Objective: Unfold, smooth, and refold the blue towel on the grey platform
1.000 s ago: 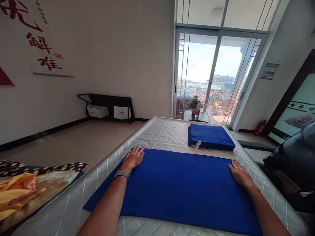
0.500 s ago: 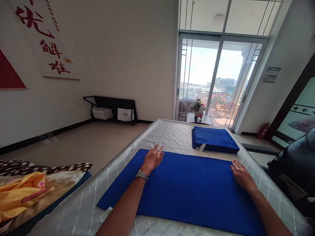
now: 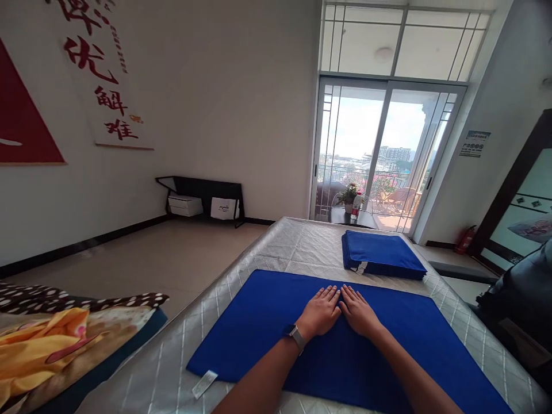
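A blue cloth (image 3: 254, 322) lies spread flat across the bed, with a white tag (image 3: 204, 384) sticking out at its near left corner. My left hand (image 3: 321, 311) rests palm down on the cloth near its far edge, fingers stretched out. Right beside it, my right hand (image 3: 357, 310) also lies flat on the cloth, and the two hands almost meet at the fingertips. Neither hand holds anything. Beyond them sits a stack of folded blue cloths (image 3: 382, 250), with white tags at its front left corner.
The silvery quilted mattress (image 3: 284, 247) carries the cloths. A yellow cloth (image 3: 56, 333) lies on bedding at the left. A small black table (image 3: 357, 218) with a plant and bottle (image 3: 356, 206) stands behind. At the right is a dark padded object (image 3: 517, 293).
Both hands have moved inward over the cloth, from its left and right parts to side by side near its middle. The camera view has shifted slightly.
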